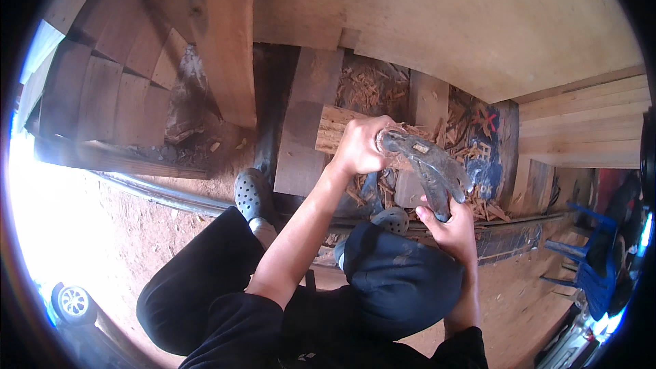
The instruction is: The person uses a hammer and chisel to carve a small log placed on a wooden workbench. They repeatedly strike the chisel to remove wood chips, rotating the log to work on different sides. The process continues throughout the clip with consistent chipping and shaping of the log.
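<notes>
My left hand (362, 147) is closed round one end of a worn, dark grey forked tool (420, 154), over a rough, splintered light wood block (331, 130). My right hand (447, 225) grips the tool's lower branch, thumb raised. I cannot make out the tool's exact kind. Wood chips (369, 89) lie under and around it, among flat planks (307, 96) and on a dark, blue-marked surface (482, 167).
A large plywood panel (444, 20) fills the top. Stacked boards stand left (102, 96) and right (581, 123). A metal rail (157, 191) crosses beside my feet. Blue plastic chairs (591, 260) are at right, a vehicle wheel (74, 301) at lower left.
</notes>
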A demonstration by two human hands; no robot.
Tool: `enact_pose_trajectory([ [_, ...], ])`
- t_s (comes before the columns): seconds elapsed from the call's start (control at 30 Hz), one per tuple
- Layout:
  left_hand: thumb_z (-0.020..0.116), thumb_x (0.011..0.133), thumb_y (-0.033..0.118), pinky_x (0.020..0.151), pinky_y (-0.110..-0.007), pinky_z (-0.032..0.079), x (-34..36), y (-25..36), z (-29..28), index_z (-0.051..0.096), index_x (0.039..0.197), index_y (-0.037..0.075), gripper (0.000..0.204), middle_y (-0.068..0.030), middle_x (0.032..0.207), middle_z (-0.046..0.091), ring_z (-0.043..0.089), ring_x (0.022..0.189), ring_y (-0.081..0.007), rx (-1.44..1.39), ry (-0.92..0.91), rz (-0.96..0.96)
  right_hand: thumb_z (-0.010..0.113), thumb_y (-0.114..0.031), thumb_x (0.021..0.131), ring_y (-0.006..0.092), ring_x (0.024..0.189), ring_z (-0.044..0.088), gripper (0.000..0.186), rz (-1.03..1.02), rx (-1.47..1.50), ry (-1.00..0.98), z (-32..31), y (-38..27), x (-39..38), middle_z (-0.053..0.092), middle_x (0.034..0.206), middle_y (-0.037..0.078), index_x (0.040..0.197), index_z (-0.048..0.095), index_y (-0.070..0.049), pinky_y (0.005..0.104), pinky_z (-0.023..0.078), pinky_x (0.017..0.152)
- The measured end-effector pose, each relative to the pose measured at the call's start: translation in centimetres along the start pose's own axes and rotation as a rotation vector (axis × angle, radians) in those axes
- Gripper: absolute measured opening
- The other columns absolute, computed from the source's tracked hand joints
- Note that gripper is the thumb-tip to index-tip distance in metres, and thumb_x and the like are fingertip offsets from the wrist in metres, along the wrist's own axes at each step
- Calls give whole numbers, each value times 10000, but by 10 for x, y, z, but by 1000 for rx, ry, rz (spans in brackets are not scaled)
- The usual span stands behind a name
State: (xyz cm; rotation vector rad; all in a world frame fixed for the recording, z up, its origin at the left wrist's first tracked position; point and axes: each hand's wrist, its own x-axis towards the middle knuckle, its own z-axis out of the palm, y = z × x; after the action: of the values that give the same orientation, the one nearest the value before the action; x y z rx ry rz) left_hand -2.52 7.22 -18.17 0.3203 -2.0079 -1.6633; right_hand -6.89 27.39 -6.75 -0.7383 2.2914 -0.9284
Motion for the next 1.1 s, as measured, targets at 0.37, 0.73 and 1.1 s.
enact_pose_trajectory([
  [0.37, 692, 523, 96, 668, -309, 507, 0, -1, -2, 642, 849, 8, 342, -128, 769, 666, 664, 721, -229, -10, 1, -38, 670, -86, 808, 125, 786, 567, 257, 140, 203, -65, 6, -8, 4, 606, 827, 53, 1025, 581, 19, 277, 455, 741],
  [0.73, 702, 534, 101, 650, -304, 500, 0, -1, -1, 636, 829, 8, 316, -130, 761, 663, 659, 703, -217, -20, 45, 17, 688, -54, 775, 73, 583, 528, 168, -53, 215, 33, 12, -17, 12, 569, 688, 15, 881, 562, -18, 251, 426, 513],
  [1.1, 693, 556, 106, 626, -307, 494, -1, 0, -1, 628, 814, 18, 280, -129, 731, 652, 653, 676, -226, 24, 62, 16, 713, -63, 751, 75, 621, 505, 175, -48, 171, 58, 20, -23, 14, 550, 702, 1, 855, 578, -24, 253, 434, 572],
])
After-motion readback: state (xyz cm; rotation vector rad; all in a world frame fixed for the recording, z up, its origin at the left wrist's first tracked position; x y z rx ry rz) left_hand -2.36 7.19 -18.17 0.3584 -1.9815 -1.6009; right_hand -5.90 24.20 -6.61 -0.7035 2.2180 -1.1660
